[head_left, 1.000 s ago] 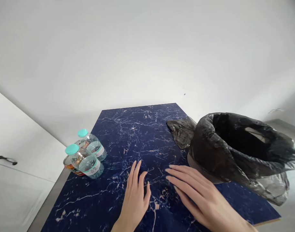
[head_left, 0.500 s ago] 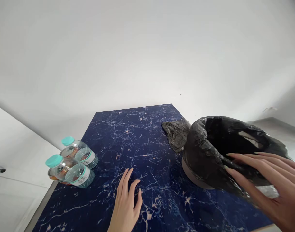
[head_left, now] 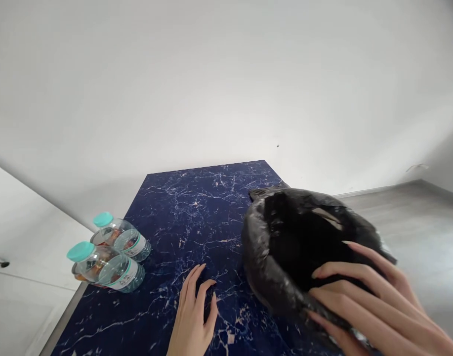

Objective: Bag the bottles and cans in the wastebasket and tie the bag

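My right hand [head_left: 370,296] grips the near rim of a bin lined with a black plastic bag [head_left: 261,257]. Its fingers reach over the edge into the dark opening, with the thumb outside. The mouth tilts towards me, and the inside is too dark to make out. A pale patch shows through a gap at the far rim. Fingers spread and bent, my left hand [head_left: 194,314] rests on the blue marbled table [head_left: 196,212] and holds nothing.
Two clear plastic bottles with turquoise caps, a nearer one [head_left: 122,274] and a farther one [head_left: 135,242], stand at the table's left edge. A white wall [head_left: 211,89] rises behind. Grey floor [head_left: 415,217] lies right; a white door with a dark handle [head_left: 0,261] is left.
The lined bin has moved left and closer, its opening tipped more towards me. My right hand has moved left and closed over its rim. My left hand has hardly moved.
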`<move>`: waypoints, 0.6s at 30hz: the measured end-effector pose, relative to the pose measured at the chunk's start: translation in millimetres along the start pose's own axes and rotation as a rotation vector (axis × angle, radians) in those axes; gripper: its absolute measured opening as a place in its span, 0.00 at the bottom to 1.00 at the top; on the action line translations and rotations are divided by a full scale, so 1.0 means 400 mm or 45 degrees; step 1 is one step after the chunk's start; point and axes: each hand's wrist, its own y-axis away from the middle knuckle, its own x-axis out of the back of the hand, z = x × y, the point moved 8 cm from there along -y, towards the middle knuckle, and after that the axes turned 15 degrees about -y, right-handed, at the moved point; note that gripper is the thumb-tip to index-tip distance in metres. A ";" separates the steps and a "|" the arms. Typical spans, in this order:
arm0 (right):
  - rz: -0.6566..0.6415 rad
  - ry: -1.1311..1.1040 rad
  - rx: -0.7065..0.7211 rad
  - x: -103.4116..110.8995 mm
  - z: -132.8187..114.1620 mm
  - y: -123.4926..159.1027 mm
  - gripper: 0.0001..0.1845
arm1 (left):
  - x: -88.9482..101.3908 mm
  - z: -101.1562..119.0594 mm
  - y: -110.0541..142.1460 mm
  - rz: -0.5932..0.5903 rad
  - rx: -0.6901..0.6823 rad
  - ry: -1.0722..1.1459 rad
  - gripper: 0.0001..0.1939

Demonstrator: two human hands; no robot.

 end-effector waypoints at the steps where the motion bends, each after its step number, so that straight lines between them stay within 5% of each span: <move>1: -0.059 -0.064 0.043 -0.021 -0.017 -0.017 0.08 | 0.002 -0.004 0.001 -0.013 0.024 0.048 0.18; 4: -0.196 -0.247 0.139 -0.081 -0.053 -0.074 0.08 | 0.010 -0.029 0.003 -0.038 0.165 0.238 0.19; 10: -0.159 -0.516 0.182 -0.160 -0.041 -0.179 0.04 | 0.037 -0.089 0.014 0.107 0.540 0.421 0.22; 13: -0.149 -0.554 0.270 -0.188 -0.017 -0.199 0.01 | 0.036 -0.096 0.024 0.098 0.624 0.451 0.26; 18: -0.169 -0.647 0.352 -0.194 0.007 -0.210 0.13 | 0.044 -0.095 0.030 0.117 0.651 0.488 0.26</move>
